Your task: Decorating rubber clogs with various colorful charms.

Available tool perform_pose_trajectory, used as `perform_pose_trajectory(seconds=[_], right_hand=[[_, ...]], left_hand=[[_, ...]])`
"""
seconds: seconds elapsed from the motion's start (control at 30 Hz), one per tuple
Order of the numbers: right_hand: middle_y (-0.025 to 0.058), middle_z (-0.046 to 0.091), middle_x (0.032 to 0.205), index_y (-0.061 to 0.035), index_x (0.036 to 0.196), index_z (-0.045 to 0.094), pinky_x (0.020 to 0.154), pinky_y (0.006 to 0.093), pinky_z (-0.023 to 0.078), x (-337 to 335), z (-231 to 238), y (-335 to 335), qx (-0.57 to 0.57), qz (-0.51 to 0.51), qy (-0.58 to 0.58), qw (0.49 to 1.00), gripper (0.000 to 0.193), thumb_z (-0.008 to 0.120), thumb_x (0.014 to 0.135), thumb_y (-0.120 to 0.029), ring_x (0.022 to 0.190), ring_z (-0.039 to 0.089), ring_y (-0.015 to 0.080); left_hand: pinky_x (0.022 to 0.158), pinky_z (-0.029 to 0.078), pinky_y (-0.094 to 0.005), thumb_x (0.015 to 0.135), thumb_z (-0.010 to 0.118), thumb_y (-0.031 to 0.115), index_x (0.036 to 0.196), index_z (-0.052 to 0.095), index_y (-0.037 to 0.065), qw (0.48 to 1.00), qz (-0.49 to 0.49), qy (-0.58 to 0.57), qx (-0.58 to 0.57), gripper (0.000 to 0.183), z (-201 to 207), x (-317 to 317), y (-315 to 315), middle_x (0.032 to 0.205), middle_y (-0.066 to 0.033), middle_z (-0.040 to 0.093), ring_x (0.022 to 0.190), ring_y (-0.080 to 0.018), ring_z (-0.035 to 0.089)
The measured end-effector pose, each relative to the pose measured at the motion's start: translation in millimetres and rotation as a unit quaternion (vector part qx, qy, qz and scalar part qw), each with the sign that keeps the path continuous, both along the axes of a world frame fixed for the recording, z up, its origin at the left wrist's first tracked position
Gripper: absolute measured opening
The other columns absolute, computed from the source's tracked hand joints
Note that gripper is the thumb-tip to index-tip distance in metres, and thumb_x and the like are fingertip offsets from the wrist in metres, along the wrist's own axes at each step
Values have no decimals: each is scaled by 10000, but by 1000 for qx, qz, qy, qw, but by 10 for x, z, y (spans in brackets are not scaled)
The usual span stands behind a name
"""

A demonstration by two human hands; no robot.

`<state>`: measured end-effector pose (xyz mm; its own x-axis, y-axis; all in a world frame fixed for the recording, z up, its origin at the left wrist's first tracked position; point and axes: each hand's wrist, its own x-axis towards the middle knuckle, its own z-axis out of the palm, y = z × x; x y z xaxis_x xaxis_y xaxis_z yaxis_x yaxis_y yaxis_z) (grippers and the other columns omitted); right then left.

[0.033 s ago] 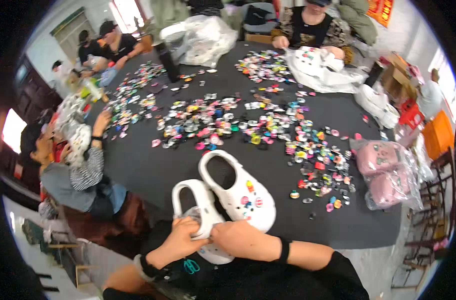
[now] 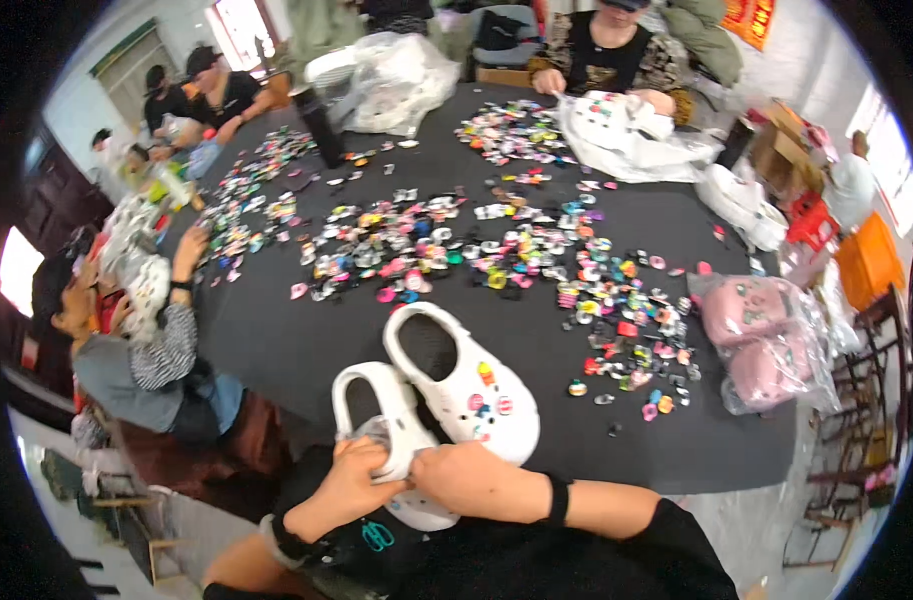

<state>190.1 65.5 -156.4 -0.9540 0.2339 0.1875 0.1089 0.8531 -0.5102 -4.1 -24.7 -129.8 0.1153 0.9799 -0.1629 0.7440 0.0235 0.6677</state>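
Note:
Close to my body, a white foam clog (image 2: pixel 404 425) is tilted at the table's near edge, its toe toward me. My left hand (image 2: pixel 353 482) grips it at the foot opening, the fingers reaching inside. My right hand (image 2: pixel 482 482) is closed, its fingertips pressed against the clog's upper beside the left thumb. Whatever those fingertips pinch, if anything, is hidden. Just beyond lies the second white clog (image 2: pixel 512 432), heel strap away from me, with several colourful shoe charms (image 2: pixel 487 374) on its upper.
Loose charms (image 2: pixel 387 245) are heaped across the dark table (image 2: pixel 277 330). Pink clogs in clear plastic (image 2: pixel 757 340) lie at the right. A black bottle (image 2: pixel 319 128) stands farther back. One co-worker (image 2: pixel 147 350) sits at the left, another (image 2: pixel 617 60) across the table with a white clog.
The whole view has shifted slightly, so things sit a little farther left in the picture. Both hands keep the same hold on the near clog.

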Motion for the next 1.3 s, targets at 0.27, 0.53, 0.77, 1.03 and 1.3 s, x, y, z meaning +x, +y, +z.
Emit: perform_pose_trajectory(seconds=[0.27,0.53,0.77,1.03,1.3], right_hand=[[120,626,672,5,816,573,554,410,529,-80,-225,103,-77,15,-32,996,230,592,881,-215,622,660,328],[161,635,987,-23,1052,591,790,430,521,312,462,385,-175,-75,146,971,208,556,906,-167,916,640,343],[120,629,811,-99,1016,602,632,439,529,780,18,1307,16,-441,203,874,136,516,935,-166,754,654,325],[175,660,878,-18,1105,556,663,443,521,1057,-339,1638,-38,-566,107,817,238,521,963,-206,773,652,357],[135,554,1019,-20,1193,530,855,386,488,676,151,900,-198,-234,337,890,342,451,870,64,935,593,263]], left_hand=[[862,322,-377,700,793,215,935,706,101,999,-16,-25,-43,275,-130,-75,71,904,-64,666,939,-237,589],[849,362,-381,708,803,254,1007,696,71,993,-25,-49,-106,366,-175,-154,126,934,-106,651,926,-277,588],[796,500,-397,697,802,172,955,703,-6,987,-11,-125,-101,328,-17,-53,239,916,-167,702,841,-292,683],[766,533,-357,670,816,99,928,695,-35,987,-9,-131,-89,315,69,70,312,901,-168,709,831,-263,700],[747,528,-333,666,811,61,879,699,-30,983,46,-143,-105,257,9,-33,196,878,-153,709,809,-243,699]])
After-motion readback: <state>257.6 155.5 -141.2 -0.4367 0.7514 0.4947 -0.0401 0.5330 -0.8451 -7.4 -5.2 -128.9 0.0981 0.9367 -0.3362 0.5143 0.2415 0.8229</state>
